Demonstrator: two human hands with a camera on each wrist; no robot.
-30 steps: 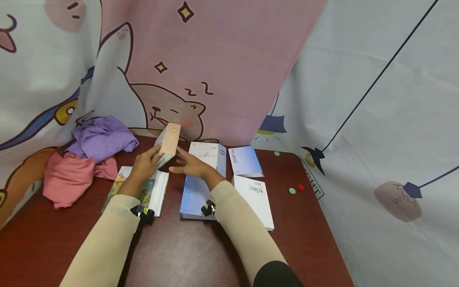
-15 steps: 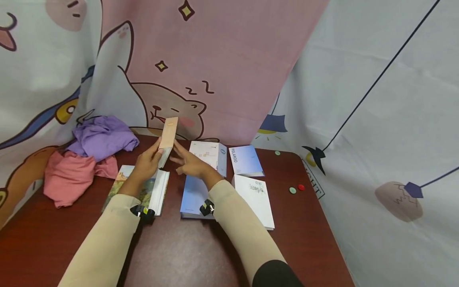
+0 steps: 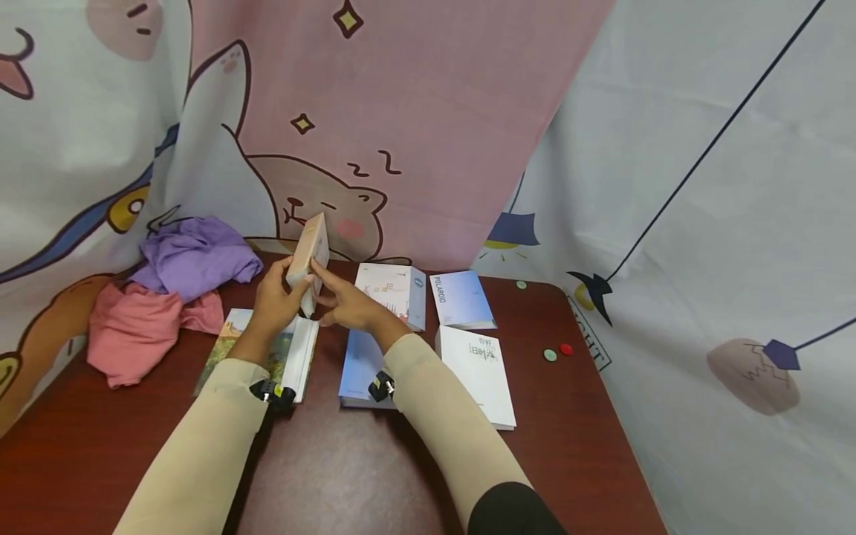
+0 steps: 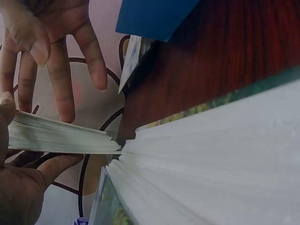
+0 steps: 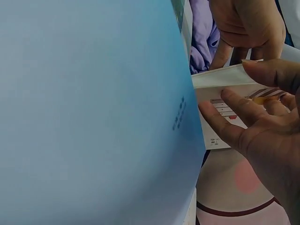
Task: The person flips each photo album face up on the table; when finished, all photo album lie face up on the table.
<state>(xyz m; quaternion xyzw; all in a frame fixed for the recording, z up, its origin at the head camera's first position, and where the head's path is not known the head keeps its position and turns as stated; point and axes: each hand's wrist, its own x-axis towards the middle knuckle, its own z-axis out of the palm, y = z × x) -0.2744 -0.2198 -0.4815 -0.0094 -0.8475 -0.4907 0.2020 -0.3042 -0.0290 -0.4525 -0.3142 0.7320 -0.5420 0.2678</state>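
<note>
A small thick book (image 3: 310, 253) with a beige spine is held up over the back of the table, tilted. My left hand (image 3: 274, 301) grips it from the left, thumb on one side and fingers on the other, as the left wrist view shows. My right hand (image 3: 351, 301) is at its right side with fingers spread. In the right wrist view, the fingertips (image 5: 228, 95) of this hand touch the printed cover (image 5: 214, 126). Beneath my left hand lies a landscape-covered book (image 3: 277, 357), its white pages (image 4: 225, 154) filling much of the left wrist view.
Right of the hands lie a blue book (image 3: 361, 371), a white-covered book (image 3: 384, 286), a blue Polaroid book (image 3: 464, 297) and a white book (image 3: 478, 379). Purple cloth (image 3: 200, 253) and pink cloth (image 3: 134, 334) are heaped left. Green (image 3: 550, 355) and red discs (image 3: 566, 349) lie right.
The held book has turned and shifted slightly left, so its right cover now shows beside the spine. My right fingers have moved left along with it.
</note>
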